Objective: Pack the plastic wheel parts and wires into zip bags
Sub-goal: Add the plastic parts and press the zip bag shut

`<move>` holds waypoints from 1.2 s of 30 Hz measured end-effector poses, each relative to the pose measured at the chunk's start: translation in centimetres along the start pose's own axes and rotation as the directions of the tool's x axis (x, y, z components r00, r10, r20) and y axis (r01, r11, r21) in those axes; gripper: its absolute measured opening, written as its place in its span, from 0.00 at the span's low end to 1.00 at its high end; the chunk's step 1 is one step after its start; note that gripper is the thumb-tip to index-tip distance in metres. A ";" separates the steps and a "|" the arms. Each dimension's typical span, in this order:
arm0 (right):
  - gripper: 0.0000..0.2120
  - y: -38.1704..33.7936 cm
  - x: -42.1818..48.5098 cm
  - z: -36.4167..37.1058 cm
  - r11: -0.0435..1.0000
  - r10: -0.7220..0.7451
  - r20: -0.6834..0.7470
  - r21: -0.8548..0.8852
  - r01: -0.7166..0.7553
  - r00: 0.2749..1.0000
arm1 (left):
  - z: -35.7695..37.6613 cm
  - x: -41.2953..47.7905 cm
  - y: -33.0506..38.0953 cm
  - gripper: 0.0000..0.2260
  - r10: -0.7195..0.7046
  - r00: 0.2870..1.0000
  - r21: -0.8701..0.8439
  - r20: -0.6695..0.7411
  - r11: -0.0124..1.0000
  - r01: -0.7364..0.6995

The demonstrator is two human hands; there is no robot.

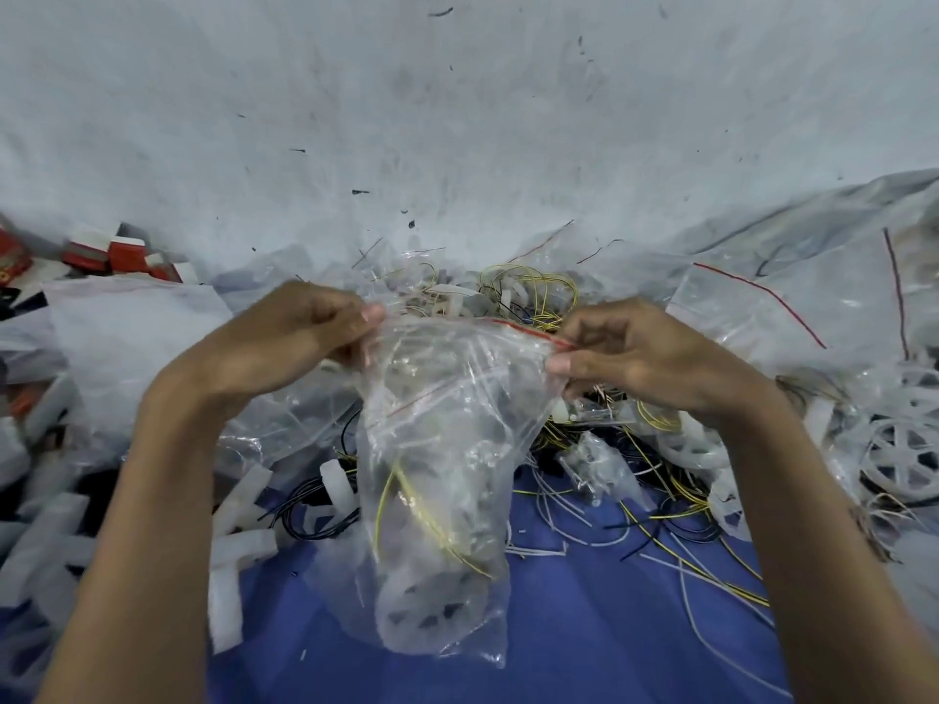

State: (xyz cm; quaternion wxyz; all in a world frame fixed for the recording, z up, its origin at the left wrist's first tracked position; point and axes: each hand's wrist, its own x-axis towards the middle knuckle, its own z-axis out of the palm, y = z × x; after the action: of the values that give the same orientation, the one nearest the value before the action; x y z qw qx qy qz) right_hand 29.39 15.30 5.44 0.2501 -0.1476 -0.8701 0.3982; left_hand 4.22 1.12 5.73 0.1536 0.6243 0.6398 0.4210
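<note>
Across the blue surface (584, 627), loose wires (676, 530) and wheels (899, 454) lay unpacked at right of frame. At centre hung a zip bag (447, 475) holding a wheel (421, 607) and yellow wire (432, 520), its mouth pinched at either corner by fingers (371, 315) of the left hand (284, 343) and right hand (645, 358), seemingly unsealed.

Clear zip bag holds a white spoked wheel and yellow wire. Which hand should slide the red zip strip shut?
Right, probably. The right hand pinches the clear plastic zip bag at its red zip strip, while the left hand pinches the opposite top corner and can anchor it.
</note>
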 end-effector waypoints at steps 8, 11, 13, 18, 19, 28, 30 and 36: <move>0.10 -0.6 0.5 -0.7 0.963 -0.213 -0.399 0.069 0.261 0.892 | 0.9 0.7 2.6 0.08 0.240 0.883 0.031 -0.404 0.968 -0.249; 0.10 0.1 0.6 -0.8 0.970 -0.131 -0.442 0.126 0.207 0.887 | 1.4 1.1 2.1 0.13 0.187 0.904 -0.049 -0.385 0.974 -0.223; 0.09 0.5 0.5 -1.2 0.972 -0.075 -0.463 0.165 0.168 0.883 | 1.3 1.3 1.5 0.11 0.121 0.926 -0.141 -0.358 0.973 -0.181; 0.03 1.5 0.4 -0.9 0.989 0.001 -0.400 0.133 0.057 0.916 | 1.5 2.0 -0.2 0.02 -0.018 0.949 -0.203 -0.315 0.978 -0.049; 0.02 1.5 0.4 -0.8 0.993 -0.011 -0.393 0.106 0.058 0.919 | 1.5 2.0 -0.3 0.02 -0.034 0.951 -0.199 -0.308 0.980 -0.030; 0.08 0.9 -0.1 -0.8 0.983 -0.161 -0.415 0.017 0.185 0.895 | 0.9 1.2 1.8 0.10 -0.013 0.937 -0.052 -0.348 0.999 -0.005; 0.07 0.6 -0.3 -1.1 0.979 -0.170 -0.432 0.030 0.203 0.886 | 0.3 0.7 2.8 0.11 0.025 0.944 -0.016 -0.328 0.999 -0.032; 0.04 -0.6 -1.3 -2.7 0.968 -0.170 -0.252 0.137 0.209 0.953 | -1.2 -0.8 3.9 0.02 0.055 0.968 -0.059 -0.246 0.996 -0.071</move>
State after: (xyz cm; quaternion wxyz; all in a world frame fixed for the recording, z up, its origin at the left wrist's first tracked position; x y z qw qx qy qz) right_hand 31.91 15.98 6.95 0.4009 -0.0892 -0.8087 0.4211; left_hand 6.14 -0.56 9.01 0.0813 0.5823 0.6191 0.5206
